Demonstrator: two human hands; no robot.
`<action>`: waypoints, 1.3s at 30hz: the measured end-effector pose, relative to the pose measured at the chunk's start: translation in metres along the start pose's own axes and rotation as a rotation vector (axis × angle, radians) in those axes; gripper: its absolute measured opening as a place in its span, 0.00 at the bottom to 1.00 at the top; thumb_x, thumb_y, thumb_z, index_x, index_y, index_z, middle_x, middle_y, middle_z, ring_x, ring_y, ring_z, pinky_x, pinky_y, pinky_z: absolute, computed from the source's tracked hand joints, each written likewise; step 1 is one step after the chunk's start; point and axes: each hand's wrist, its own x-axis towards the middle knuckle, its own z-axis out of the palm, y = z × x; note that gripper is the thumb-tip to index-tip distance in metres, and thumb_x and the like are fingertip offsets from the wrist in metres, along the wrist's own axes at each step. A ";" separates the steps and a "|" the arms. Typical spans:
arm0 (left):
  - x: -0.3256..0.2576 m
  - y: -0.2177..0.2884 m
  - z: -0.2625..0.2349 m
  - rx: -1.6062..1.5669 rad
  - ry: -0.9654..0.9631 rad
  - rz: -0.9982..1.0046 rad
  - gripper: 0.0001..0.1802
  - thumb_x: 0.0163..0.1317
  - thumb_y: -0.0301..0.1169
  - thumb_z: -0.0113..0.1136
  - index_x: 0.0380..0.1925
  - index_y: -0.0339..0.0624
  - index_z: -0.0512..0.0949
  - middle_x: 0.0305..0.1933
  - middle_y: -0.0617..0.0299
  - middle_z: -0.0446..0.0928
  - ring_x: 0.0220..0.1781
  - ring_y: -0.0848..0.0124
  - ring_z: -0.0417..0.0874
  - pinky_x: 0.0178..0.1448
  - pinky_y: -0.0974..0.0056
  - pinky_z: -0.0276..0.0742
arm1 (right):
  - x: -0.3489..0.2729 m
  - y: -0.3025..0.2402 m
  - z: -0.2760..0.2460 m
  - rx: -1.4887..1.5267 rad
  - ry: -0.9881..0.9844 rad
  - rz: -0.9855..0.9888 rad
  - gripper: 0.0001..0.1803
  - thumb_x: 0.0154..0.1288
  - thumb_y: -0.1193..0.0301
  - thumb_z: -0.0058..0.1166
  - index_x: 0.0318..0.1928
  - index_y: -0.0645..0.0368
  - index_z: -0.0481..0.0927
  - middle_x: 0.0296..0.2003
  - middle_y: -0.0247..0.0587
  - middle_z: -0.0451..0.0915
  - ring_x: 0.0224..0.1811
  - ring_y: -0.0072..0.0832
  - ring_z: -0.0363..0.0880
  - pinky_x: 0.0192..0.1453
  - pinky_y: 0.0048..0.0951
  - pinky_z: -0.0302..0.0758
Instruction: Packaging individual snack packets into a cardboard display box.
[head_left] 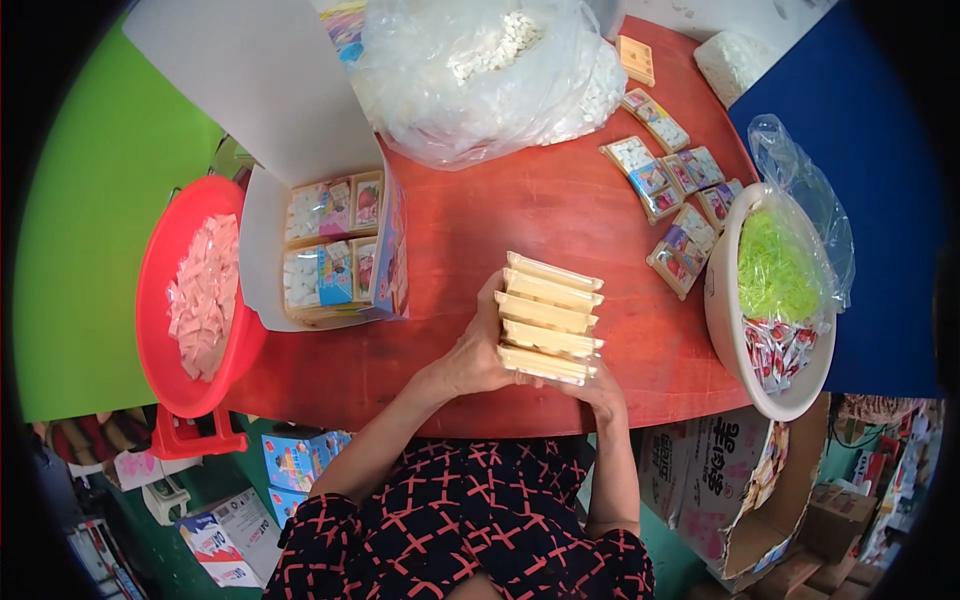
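Above the near part of the red table, my left hand (pixel 481 350) is closed on the left side of a stack of candy trays (pixel 549 318). The stack is several shallow cream trays, their edges facing up, some with clear wrap showing. My right hand (pixel 600 388) grips the same stack from its lower right corner, its fingers partly hidden beneath. To the left of the stack stands an open display box (pixel 393 250) with its lid raised. Inside it lie wrapped candy trays (pixel 333 270) in two rows, showing white pieces and colourful cards.
A red basin (pixel 160 300) of pink pieces stands left. At the back sits a clear bag (pixel 420 100) of white pieces. Loose wrapped trays (pixel 640 165) lie back right, beside a white basin (pixel 722 290) holding green shreds and small sachets. Cardboard boxes (pixel 715 480) stand below the table.
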 end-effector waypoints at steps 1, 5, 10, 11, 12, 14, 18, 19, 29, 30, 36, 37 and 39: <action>0.002 0.003 0.001 0.000 0.009 -0.005 0.69 0.37 0.53 0.75 0.65 0.34 0.36 0.61 0.45 0.55 0.67 0.54 0.54 0.69 0.51 0.54 | 0.006 0.008 -0.005 0.107 -0.044 -0.018 0.46 0.45 0.69 0.70 0.60 0.63 0.53 0.54 0.47 0.67 0.54 0.32 0.70 0.52 0.34 0.74; 0.009 0.018 -0.007 0.174 0.038 0.151 0.61 0.34 0.44 0.78 0.63 0.34 0.47 0.60 0.48 0.59 0.64 0.53 0.61 0.67 0.52 0.58 | -0.002 -0.003 -0.009 0.603 -0.085 0.211 0.44 0.45 0.71 0.70 0.61 0.62 0.57 0.52 0.42 0.71 0.51 0.29 0.72 0.52 0.34 0.75; 0.013 0.025 0.007 -0.108 0.112 -0.095 0.59 0.32 0.43 0.79 0.61 0.33 0.52 0.62 0.44 0.58 0.65 0.50 0.59 0.66 0.49 0.58 | 0.011 0.054 -0.023 0.012 -0.023 -0.198 0.38 0.41 0.73 0.73 0.55 0.62 0.70 0.50 0.39 0.76 0.50 0.23 0.73 0.56 0.29 0.72; 0.010 0.022 0.008 -0.109 0.129 -0.100 0.59 0.32 0.43 0.79 0.61 0.33 0.52 0.62 0.44 0.58 0.65 0.50 0.59 0.66 0.49 0.58 | 0.012 0.056 -0.027 -0.001 -0.016 -0.167 0.38 0.41 0.74 0.72 0.56 0.61 0.69 0.50 0.38 0.76 0.50 0.23 0.73 0.56 0.29 0.72; 0.008 0.016 0.010 -0.112 0.134 -0.026 0.66 0.33 0.47 0.78 0.63 0.33 0.42 0.65 0.43 0.52 0.68 0.50 0.55 0.68 0.50 0.55 | 0.012 0.057 -0.029 -0.014 -0.008 -0.137 0.39 0.41 0.75 0.72 0.57 0.60 0.69 0.50 0.37 0.76 0.51 0.23 0.73 0.55 0.29 0.71; 0.007 0.015 0.011 -0.117 0.154 0.044 0.72 0.34 0.52 0.76 0.66 0.33 0.33 0.68 0.43 0.47 0.70 0.50 0.50 0.70 0.51 0.52 | 0.010 0.052 -0.027 0.187 -0.023 -0.091 0.39 0.42 0.74 0.72 0.57 0.60 0.69 0.50 0.37 0.76 0.51 0.23 0.73 0.56 0.29 0.71; 0.010 0.024 0.010 -0.251 0.194 -0.042 0.69 0.36 0.44 0.78 0.66 0.34 0.36 0.65 0.43 0.50 0.68 0.50 0.54 0.69 0.51 0.54 | 0.006 0.043 -0.026 0.079 -0.013 -0.149 0.40 0.40 0.75 0.73 0.57 0.61 0.68 0.49 0.37 0.77 0.51 0.24 0.73 0.56 0.30 0.72; 0.010 0.024 0.011 -0.224 0.212 -0.081 0.66 0.35 0.41 0.78 0.66 0.35 0.39 0.63 0.42 0.53 0.66 0.48 0.56 0.68 0.50 0.54 | 0.004 0.034 -0.027 0.067 -0.025 -0.147 0.40 0.40 0.75 0.73 0.57 0.61 0.68 0.49 0.37 0.77 0.51 0.24 0.73 0.56 0.30 0.72; 0.004 0.035 0.028 -0.187 0.347 0.029 0.66 0.40 0.40 0.76 0.65 0.30 0.34 0.64 0.43 0.51 0.67 0.53 0.58 0.70 0.50 0.49 | -0.001 0.025 -0.007 -0.042 0.101 -0.482 0.36 0.46 0.66 0.71 0.56 0.61 0.69 0.50 0.40 0.75 0.50 0.28 0.75 0.55 0.32 0.74; 0.003 0.034 0.028 -0.188 0.355 0.026 0.66 0.40 0.40 0.76 0.65 0.30 0.34 0.64 0.43 0.51 0.67 0.53 0.58 0.70 0.50 0.49 | -0.002 0.021 -0.006 -0.047 0.095 -0.479 0.36 0.46 0.66 0.71 0.56 0.61 0.69 0.50 0.40 0.75 0.50 0.28 0.75 0.55 0.32 0.74; -0.001 0.017 0.030 -0.283 0.391 0.024 0.64 0.39 0.40 0.76 0.65 0.32 0.38 0.63 0.42 0.54 0.66 0.55 0.59 0.68 0.52 0.55 | 0.005 0.039 -0.002 -0.130 0.162 -0.350 0.34 0.46 0.66 0.71 0.54 0.61 0.71 0.49 0.39 0.77 0.48 0.27 0.76 0.53 0.31 0.74; 0.001 0.017 0.031 -0.235 0.410 0.004 0.64 0.39 0.39 0.76 0.66 0.34 0.38 0.63 0.43 0.55 0.66 0.55 0.59 0.67 0.54 0.57 | 0.007 0.035 -0.006 -0.174 0.120 -0.328 0.37 0.44 0.66 0.73 0.55 0.61 0.70 0.48 0.38 0.77 0.49 0.26 0.75 0.54 0.31 0.74; 0.000 0.020 0.027 -0.269 0.395 -0.026 0.64 0.38 0.39 0.77 0.66 0.35 0.38 0.64 0.44 0.55 0.67 0.56 0.59 0.68 0.54 0.57 | 0.004 0.033 -0.003 -0.099 0.079 -0.297 0.38 0.43 0.67 0.73 0.56 0.62 0.69 0.49 0.39 0.76 0.49 0.27 0.75 0.54 0.31 0.73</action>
